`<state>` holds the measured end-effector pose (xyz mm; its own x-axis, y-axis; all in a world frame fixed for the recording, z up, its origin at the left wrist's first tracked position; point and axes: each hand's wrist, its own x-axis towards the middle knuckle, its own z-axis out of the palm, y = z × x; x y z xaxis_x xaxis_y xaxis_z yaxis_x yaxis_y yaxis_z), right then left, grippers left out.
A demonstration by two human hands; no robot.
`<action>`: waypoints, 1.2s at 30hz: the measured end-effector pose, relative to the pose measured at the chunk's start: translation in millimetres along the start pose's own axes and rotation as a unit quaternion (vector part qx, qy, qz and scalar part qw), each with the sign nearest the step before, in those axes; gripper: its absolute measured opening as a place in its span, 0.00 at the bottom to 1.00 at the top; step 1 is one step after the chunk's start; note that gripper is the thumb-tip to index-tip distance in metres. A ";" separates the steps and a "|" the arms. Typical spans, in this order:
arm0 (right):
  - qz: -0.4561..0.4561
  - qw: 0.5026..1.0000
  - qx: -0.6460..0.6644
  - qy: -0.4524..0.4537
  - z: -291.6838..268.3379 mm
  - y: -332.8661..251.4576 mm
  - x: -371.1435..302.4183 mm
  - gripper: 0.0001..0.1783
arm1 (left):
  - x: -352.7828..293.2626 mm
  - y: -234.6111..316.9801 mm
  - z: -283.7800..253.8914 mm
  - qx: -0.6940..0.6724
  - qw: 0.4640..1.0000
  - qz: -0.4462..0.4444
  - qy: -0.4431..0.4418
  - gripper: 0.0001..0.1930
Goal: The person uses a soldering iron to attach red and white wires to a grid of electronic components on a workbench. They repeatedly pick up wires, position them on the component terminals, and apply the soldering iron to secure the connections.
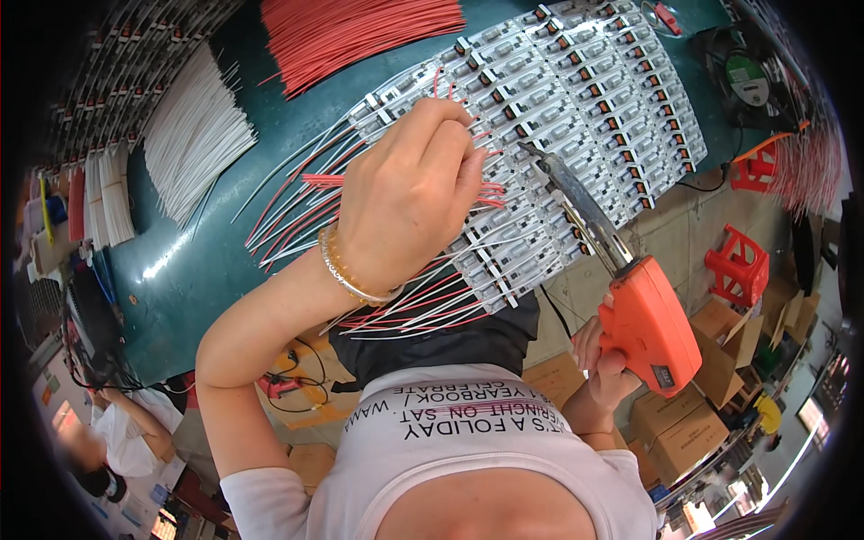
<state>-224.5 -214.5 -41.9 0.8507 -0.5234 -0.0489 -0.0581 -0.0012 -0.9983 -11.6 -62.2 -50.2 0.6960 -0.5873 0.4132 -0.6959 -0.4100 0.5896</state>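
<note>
My left hand point(409, 184) is closed around a small bundle of red wires point(322, 181), whose ends stick out on both sides of it. Its fingertips are over the left part of a wide panel of small grey circuit modules point(576, 108), set in rows with black and orange parts. Loose red and white wires point(432, 310) trail from the panel's left edge. My right hand point(605, 364) grips an orange soldering gun point(652, 328) by its handle. Its dark tip points up and left over the modules, close to my left fingers; I cannot tell whether it touches a module.
On the green table point(171, 310) lie a large stack of red wires point(351, 36) and a fan of white wires point(198, 135). A black fan point(751, 76) stands at the far right. Red stools point(738, 265) and cardboard boxes point(679, 427) are on the floor. Another person point(126, 441) sits at lower left.
</note>
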 end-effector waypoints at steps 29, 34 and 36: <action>0.024 0.999 -0.016 -0.012 -13.5 -2.3 -10.9 0.43 | 0.7 12.1 2.3 -0.008 0.999 -0.027 -0.015 0.05; 0.061 0.998 -0.023 0.012 -15.5 -0.1 -15.8 0.42 | 1.8 12.3 2.0 -0.011 0.999 -0.032 -0.021 0.05; 0.078 0.996 -0.038 0.018 -25.6 7.7 -26.6 0.41 | 2.0 11.8 1.5 -0.013 0.999 -0.036 -0.023 0.05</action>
<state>-261.0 -222.4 -47.5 0.8090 -0.5524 -0.2008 -0.2283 0.0194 -0.9734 -18.7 -69.3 -43.4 0.7350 -0.5886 0.3365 -0.6390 -0.4353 0.6342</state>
